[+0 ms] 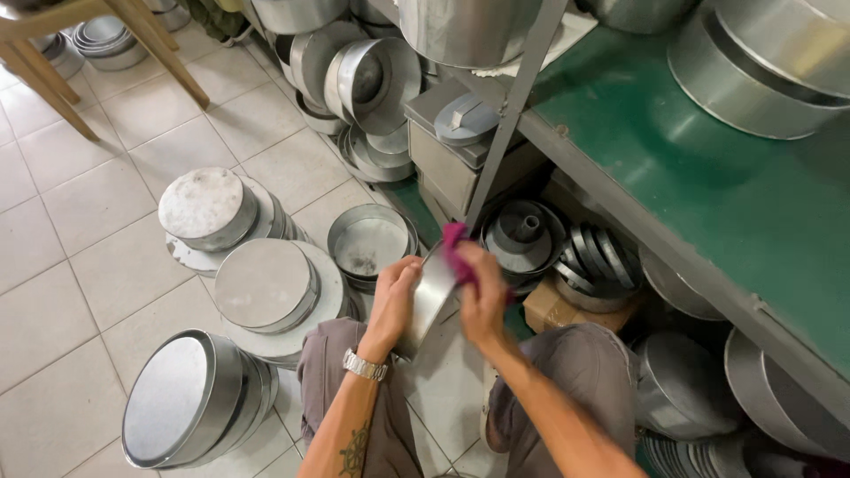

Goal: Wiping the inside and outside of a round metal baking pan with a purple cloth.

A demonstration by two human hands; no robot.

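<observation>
A round metal pan (431, 296) stands tilted on edge between my knees. My left hand (394, 296) grips its left rim; a metal watch sits on that wrist. My right hand (482, 296) presses a pink cloth (458, 252) against the pan's upper right edge. I am crouching over a tiled floor, grey trousers showing below my arms.
Stacks of round metal pans stand on the floor: upside down at left (212, 208), centre (266, 283), on their side at lower left (190, 398), an open one (370, 241) ahead. A green-topped metal shelf (673, 168) at right holds more pans. Wooden chair legs (53, 84) at top left.
</observation>
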